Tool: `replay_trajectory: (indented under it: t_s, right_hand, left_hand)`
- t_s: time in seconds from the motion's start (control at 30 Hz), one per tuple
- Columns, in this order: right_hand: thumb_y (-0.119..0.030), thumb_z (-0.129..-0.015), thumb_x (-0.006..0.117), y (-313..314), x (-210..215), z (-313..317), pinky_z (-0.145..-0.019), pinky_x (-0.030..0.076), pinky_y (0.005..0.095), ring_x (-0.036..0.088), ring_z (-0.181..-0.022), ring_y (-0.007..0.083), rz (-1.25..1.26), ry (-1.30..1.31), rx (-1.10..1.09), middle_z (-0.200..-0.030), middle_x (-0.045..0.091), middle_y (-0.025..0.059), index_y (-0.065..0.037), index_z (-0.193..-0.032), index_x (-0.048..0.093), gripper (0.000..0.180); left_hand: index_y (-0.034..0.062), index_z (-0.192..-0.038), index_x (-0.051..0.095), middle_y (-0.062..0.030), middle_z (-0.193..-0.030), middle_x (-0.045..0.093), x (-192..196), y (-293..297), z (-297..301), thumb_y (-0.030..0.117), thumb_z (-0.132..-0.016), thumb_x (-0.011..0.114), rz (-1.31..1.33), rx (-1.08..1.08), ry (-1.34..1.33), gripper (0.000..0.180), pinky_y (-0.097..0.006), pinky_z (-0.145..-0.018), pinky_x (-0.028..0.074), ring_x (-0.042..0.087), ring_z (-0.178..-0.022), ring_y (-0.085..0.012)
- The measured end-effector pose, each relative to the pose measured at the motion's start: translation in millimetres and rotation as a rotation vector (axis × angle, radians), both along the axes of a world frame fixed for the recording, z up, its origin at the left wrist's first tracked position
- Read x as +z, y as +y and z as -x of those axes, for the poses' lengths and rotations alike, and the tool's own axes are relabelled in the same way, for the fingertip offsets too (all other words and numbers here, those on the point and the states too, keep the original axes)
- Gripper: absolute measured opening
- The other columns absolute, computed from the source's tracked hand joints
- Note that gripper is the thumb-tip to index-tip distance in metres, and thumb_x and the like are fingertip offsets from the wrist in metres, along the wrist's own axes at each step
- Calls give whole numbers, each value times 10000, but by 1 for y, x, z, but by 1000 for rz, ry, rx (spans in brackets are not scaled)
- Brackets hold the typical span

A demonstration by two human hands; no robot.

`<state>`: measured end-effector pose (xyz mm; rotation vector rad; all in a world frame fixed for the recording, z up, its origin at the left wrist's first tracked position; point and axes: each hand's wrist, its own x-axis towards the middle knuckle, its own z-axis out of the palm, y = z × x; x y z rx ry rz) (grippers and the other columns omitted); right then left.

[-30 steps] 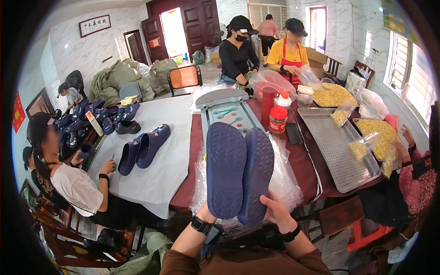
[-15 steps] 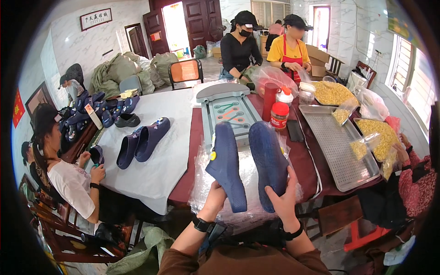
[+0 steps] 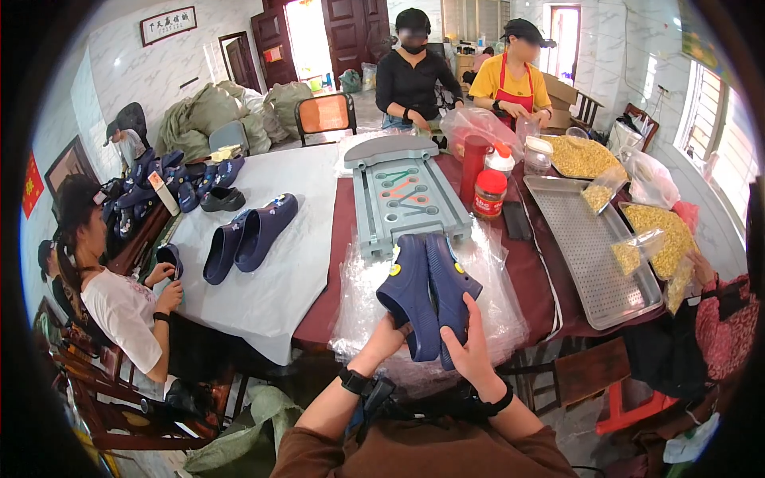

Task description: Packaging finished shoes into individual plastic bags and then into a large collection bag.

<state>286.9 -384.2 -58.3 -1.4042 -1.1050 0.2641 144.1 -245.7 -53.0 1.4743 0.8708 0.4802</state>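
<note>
Each hand [image 3: 475, 350] holds a clog [image 3: 449, 287] — navy (yellow-decorated).

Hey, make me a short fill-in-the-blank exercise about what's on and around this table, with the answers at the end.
1. The left hand and right hand together hold navy clogs, numbering ____.
2. The large round charm on the left-hand clog is ____.
3. Clear plastic lies on a tablecloth coloured dark ____.
4. The perforated metal tray lies to the hands' ____.

Missing words: two; yellow; red; right.
</note>
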Motion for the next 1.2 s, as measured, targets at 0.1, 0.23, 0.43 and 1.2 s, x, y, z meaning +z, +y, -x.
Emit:
replay_trajectory:
  t_s: [0.1, 0.23, 0.43, 1.2]
  right_hand:
    - [-209, -902, 765, -3, 7, 3, -1131, 385, 435, 463, -1367, 373, 39, 37, 52, -1476, 432, 265, 34, -1559, 262, 862]
    - [-327, -806, 866, -14, 43, 14, -1101, 418, 466, 496, -1322, 414, 179, -166, 19, -1441, 435, 302, 32, -1584, 165, 1106]
    - [-420, -684, 903, -18, 52, 24, -976, 485, 523, 547, -1156, 490, 489, -269, -112, -1302, 463, 308, -42, -1607, 110, 1275]
    - [-210, -643, 811, -34, 45, -26, -1050, 461, 466, 560, -1232, 421, 187, -205, -233, -1321, 548, 265, -17, -1532, 375, 1008]
  left_hand:
    - [-97, -1381, 503, -188, -1353, 634, -4, 4, 0, 22, -986, 594, -61, -8, 35, 422, -374, -994, 528, 651, -1173, -275]
    - [-97, -1315, 538, -189, -1078, 713, -13, 7, 0, 59, -985, 600, -88, -55, 132, 371, -365, -695, 598, 733, -789, -248]
    - [-71, -1244, 577, -190, -828, 733, -12, 3, -4, 178, -956, 654, -306, -125, 255, 389, -387, -633, 579, 740, -640, -276]
    - [-6, -1239, 638, -160, -962, 731, 34, 8, 33, 363, -899, 765, -393, -397, 197, 518, -384, -764, 556, 712, -824, -255]
